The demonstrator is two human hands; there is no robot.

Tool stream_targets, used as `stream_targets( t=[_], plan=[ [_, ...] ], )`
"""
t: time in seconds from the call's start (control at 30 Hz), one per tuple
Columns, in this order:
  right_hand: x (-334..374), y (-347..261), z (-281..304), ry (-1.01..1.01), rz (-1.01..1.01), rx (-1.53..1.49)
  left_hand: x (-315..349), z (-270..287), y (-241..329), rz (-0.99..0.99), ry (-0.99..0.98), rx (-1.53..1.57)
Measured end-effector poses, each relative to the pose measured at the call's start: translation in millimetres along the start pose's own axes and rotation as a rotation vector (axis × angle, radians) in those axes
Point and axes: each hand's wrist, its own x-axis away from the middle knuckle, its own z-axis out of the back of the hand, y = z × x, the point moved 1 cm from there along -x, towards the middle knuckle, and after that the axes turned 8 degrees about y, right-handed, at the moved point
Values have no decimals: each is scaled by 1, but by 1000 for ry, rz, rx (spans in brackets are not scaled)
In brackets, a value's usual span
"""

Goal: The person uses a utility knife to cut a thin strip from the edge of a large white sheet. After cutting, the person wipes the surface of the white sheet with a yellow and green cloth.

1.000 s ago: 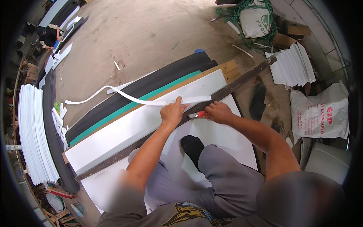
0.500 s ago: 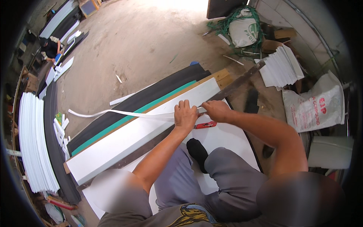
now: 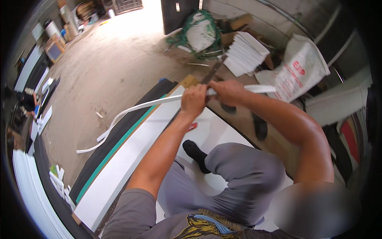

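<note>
My left hand [image 3: 193, 99] and my right hand [image 3: 229, 92] are close together, both closed on a long, bendy white strip [image 3: 143, 105]. From my left hand the strip curves down to the left, its far end hanging past the boards. A shorter flat length sticks out beyond my right hand, over the forearm. Below lies a long white board [image 3: 119, 173] beside a green-edged layer [image 3: 115, 153] and black sheets [image 3: 93, 163]. A red tool [image 3: 192, 126], partly covered by my left arm, rests on the white panel [image 3: 217, 129] by my socked foot.
Several white sheets [image 3: 246, 53] are stacked at the far right, next to a white sack [image 3: 296, 71] with red print. Green netting [image 3: 215, 26] wraps another sack. Long white strips [image 3: 28, 187] are piled at left. Another person [image 3: 28, 99] works at far left.
Both hands have lifted away from the board with the strip, and its flat end now shows past my right hand. My view has turned right, and the red tool stays on the panel.
</note>
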Motion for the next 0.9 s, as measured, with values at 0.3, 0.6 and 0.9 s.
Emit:
stream_targets(
  t=[0.3, 0.6, 0.9],
  plan=[
    [193, 186, 36, 83, -434, 218, 35, -20, -30, 44, -325, -158],
    [272, 160, -9, 153, -610, -157, -30, -119, 155, -334, -309, 151],
    [443, 260, -29, -21, -952, 111, -5, -188, 114, -263, -634, 84]
  ],
)
